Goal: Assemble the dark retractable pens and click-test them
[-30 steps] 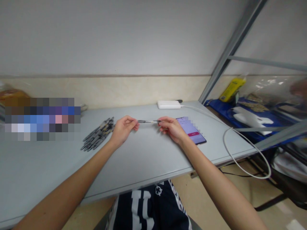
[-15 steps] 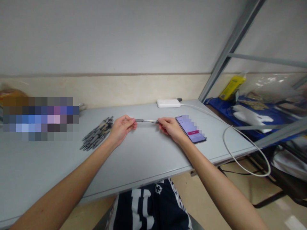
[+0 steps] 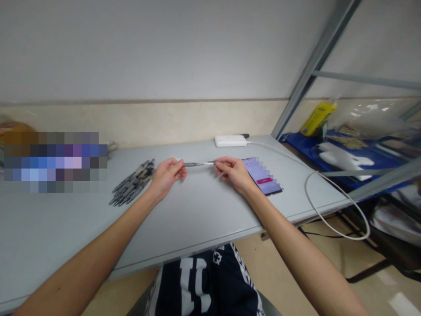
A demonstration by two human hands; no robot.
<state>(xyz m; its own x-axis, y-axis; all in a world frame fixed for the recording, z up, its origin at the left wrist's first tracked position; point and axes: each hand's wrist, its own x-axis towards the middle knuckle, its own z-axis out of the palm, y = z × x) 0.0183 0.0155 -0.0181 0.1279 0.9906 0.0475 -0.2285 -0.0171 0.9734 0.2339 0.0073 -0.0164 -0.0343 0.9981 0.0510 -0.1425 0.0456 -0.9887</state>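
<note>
A slim grey-and-clear pen (image 3: 199,164) is held level above the table between my two hands. My left hand (image 3: 168,175) pinches its grey end between thumb and fingers. At the other end, the thumb and fingertips of my right hand (image 3: 232,172) close on the pen's dark clip end. A pile of similar pens (image 3: 133,184) lies just left of my left hand, partly behind the wrist. Under and beside my right wrist is a phone (image 3: 265,183) with its screen lit.
A white power bank (image 3: 230,141) lies near the wall, its white cable (image 3: 307,188) looping over the table's right edge. Metal frame bars (image 3: 315,57) rise at the right. Beyond them, a yellow packet (image 3: 318,119) rests on a blue surface (image 3: 355,151).
My right hand has risen slightly and now overlaps the phone's near left edge a little more. Both hands keep their hold on the pen, which stays nearly level.
</note>
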